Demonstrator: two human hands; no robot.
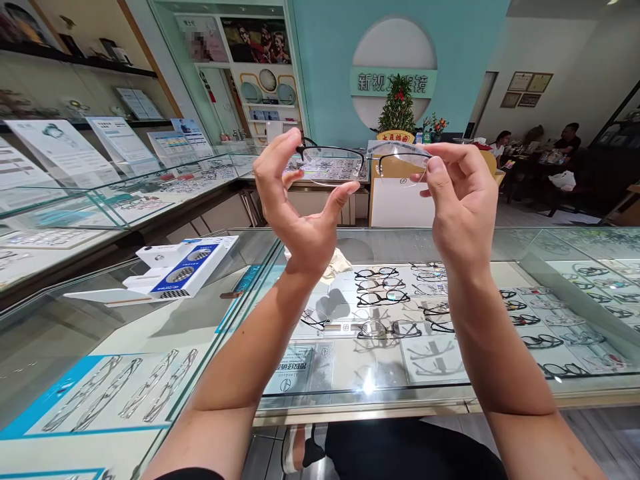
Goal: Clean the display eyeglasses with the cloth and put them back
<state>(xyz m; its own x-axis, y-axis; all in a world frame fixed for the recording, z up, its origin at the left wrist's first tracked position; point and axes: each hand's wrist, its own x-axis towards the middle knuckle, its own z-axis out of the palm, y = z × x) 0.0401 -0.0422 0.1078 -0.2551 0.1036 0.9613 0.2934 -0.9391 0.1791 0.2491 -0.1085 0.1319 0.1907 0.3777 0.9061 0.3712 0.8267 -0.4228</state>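
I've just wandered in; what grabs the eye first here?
First, the glasses raised at upper centre, the right hand at one end and the left hand at the other. Behind them stands a turquoise wall with a round white sign. Below, more spectacles lie in a glass case.

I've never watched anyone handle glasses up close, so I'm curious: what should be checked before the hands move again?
1. Right hand at the right end of the glasses, thumb in front: ok.
2. Left hand with fingers at the other end: ok.
3. Left thumb touching the lower rim: cannot tell.
4. Glasses held up, off the glass counter: ok.
5. White-and-blue box apart from both hands: ok, it stands off to the left.
6. Lenses free of smudges: cannot tell, too small.
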